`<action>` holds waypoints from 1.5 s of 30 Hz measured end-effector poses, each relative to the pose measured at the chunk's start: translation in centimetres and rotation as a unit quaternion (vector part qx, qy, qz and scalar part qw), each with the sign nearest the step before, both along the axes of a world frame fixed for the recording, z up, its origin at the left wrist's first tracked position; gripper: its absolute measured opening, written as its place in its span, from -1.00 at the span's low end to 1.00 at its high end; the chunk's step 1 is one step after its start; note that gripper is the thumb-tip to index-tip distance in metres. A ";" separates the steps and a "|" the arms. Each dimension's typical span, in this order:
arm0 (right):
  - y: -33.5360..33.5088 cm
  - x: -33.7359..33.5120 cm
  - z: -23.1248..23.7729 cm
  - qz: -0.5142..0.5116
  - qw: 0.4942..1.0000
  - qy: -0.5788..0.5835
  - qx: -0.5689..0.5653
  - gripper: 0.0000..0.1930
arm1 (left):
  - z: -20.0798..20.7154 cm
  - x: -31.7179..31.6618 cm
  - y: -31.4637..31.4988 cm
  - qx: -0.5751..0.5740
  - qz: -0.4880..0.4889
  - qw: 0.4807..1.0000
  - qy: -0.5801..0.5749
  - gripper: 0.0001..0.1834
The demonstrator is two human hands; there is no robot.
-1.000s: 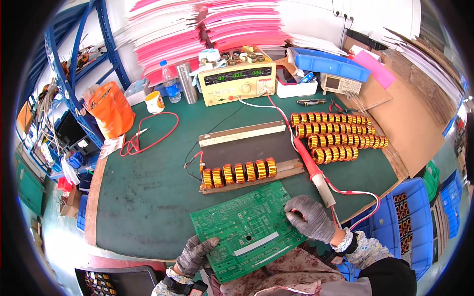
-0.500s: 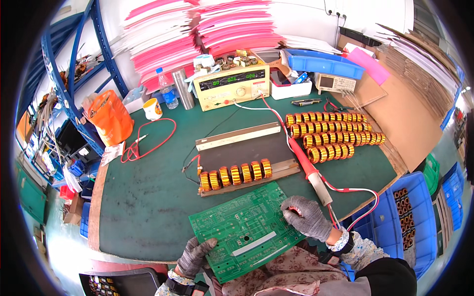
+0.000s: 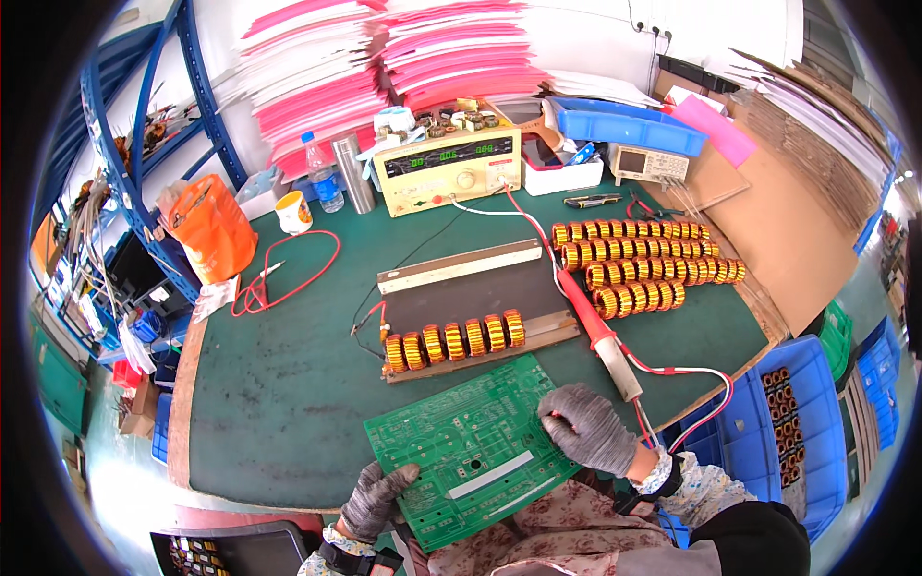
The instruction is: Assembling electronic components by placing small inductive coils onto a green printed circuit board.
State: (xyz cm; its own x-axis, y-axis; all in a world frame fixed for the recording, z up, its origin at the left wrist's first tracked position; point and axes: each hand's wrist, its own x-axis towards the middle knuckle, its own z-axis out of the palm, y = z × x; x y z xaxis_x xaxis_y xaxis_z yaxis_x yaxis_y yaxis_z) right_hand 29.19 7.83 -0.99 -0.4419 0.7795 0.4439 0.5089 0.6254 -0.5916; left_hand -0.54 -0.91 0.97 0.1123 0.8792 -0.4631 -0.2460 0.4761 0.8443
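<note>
Left hand (image 3: 376,497), grey glove, has the green circuit board (image 3: 437,437) by its lower left edge, thumb on top. Right hand (image 3: 591,429), same glove, is curled over the board's right side, fingertips bunched; can't tell if they pinch anything. Board sits at an angle in front of me, partly over my lap (image 3: 557,530). 7 copper-coloured coils (image 3: 452,342) stand in a row on the fixture (image 3: 461,296) beyond it, 4 more rows of coils (image 3: 645,271) right of that, past the red-sleeved probe (image 3: 584,309). Power supply (image 3: 432,183) at the back of the green bench (image 3: 279,403), display lit
</note>
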 end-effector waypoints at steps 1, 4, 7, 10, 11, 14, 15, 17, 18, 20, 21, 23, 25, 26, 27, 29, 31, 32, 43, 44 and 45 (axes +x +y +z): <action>-0.2 -0.3 0.1 0.000 1.000 0.000 0.001 -0.85 | 0.0 -0.1 0.0 0.000 -0.004 1.000 0.000 -0.56; -0.5 -0.9 0.2 -0.012 0.999 -0.044 0.006 -0.81 | -0.4 -0.2 -0.2 0.006 -0.005 1.000 0.002 -0.56; -0.6 -0.8 0.3 -0.020 0.997 -0.070 0.012 -0.76 | -0.4 -0.2 -0.2 0.009 -0.002 1.000 0.007 -0.57; -0.5 0.8 0.9 0.059 0.997 -0.016 -0.038 -0.60 | -0.2 -0.1 -0.2 0.020 -0.006 0.999 0.033 -0.56; -0.3 1.8 0.4 0.079 0.995 -0.029 -0.060 -0.52 | -0.1 0.1 -0.2 0.033 -0.011 0.998 0.055 -0.55; -0.4 2.9 0.0 0.076 0.991 -0.014 -0.110 -0.44 | -0.3 -0.5 0.3 0.012 -0.047 0.996 0.070 -0.52; -0.4 3.2 0.1 0.063 0.988 0.016 -0.140 -0.43 | -0.6 -0.4 0.4 0.017 -0.060 0.996 0.069 -0.52; -0.1 4.1 1.8 0.042 0.966 0.163 -0.194 -0.47 | -1.3 -0.4 0.1 0.040 -0.012 0.998 0.042 -0.49; 0.9 4.9 2.6 -0.019 0.970 0.184 -0.155 -0.48 | -1.6 -0.6 -0.1 0.052 0.005 0.998 0.032 -0.50; 2.5 7.0 4.1 -0.158 0.965 0.198 -0.062 -0.47 | -2.2 -1.0 -0.9 0.048 0.018 0.998 0.032 -0.58; 3.2 8.5 4.4 -0.236 0.953 0.189 -0.008 -0.47 | -2.4 -1.3 -1.0 0.042 0.034 0.998 0.030 -0.66; 6.3 13.2 2.4 -0.422 0.892 0.046 0.153 -0.43 | -2.8 -1.6 -0.5 0.043 0.011 0.998 0.037 -0.63; 7.9 18.1 1.0 -0.467 0.873 -0.036 0.135 -0.38 | -3.6 -1.9 0.0 0.010 0.018 1.000 0.017 -0.62; 8.7 19.2 0.6 -0.477 0.874 -0.055 0.068 -0.33 | -3.7 -1.9 0.0 0.011 0.019 1.000 0.018 -0.62; 9.4 19.9 0.1 -0.476 0.875 -0.053 0.069 -0.33 | -3.9 -1.9 0.0 0.029 0.010 0.999 0.036 -0.62; 10.3 20.0 -0.3 -0.469 0.876 -0.090 -0.068 -0.34 | -4.3 -2.2 -0.1 0.063 -0.006 0.996 0.070 -0.62; 11.0 19.6 -1.2 -0.451 0.885 -0.107 -0.030 -0.40 | -4.6 -2.4 -0.2 0.096 -0.022 0.990 0.105 -0.62; 11.3 19.8 -1.4 -0.445 0.892 -0.078 -0.021 -0.39 | -4.8 -2.5 -0.3 0.112 -0.028 0.986 0.123 -0.62; 12.8 22.1 -2.8 -0.409 0.909 0.045 -0.069 -0.46 | -1.6 -0.9 -0.2 0.014 0.002 0.999 0.046 -0.52; 12.4 21.2 -1.7 -0.399 0.913 0.063 -0.062 -0.50 | -1.4 -0.9 -0.2 0.013 -0.004 0.998 0.059 -0.53; 12.6 21.2 -2.4 -0.394 0.915 0.062 -0.063 -0.50 | -1.2 -0.9 -0.2 0.011 0.001 0.998 0.059 -0.53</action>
